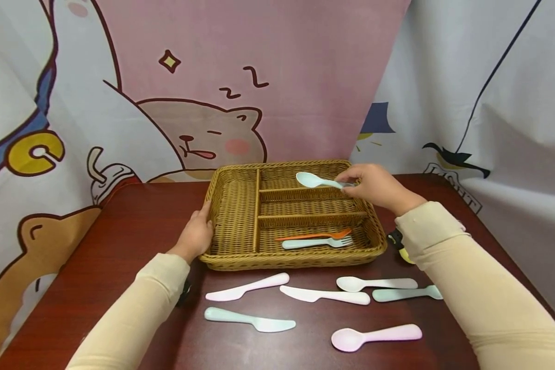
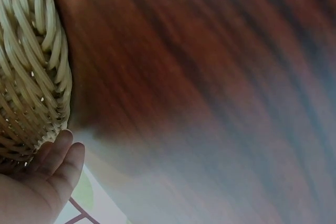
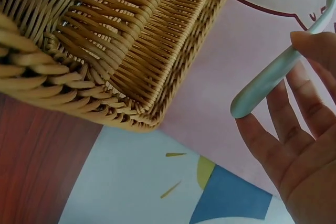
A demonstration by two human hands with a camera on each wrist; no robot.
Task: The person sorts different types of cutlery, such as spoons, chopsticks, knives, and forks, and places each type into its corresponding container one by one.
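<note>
Hovering over the wicker tray [image 1: 235, 205], a pale-blue spoon [image 3: 272, 78] is pinched by the right hand [image 1: 376, 186]; the tray's left edge is touched by the straight-fingered left hand [image 1: 196, 234].

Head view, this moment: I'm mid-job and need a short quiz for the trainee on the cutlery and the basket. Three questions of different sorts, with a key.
1. How many knives lie on the table?
A) two
B) three
C) five

2. True or false: the pale blue fork lies in the same compartment of the wicker basket as the orange utensil.

3. Fill in: the right grip holds a pale blue ____ by its handle.

Key
1. B
2. True: both lie in the right-hand compartment nearest the person.
3. spoon
</note>
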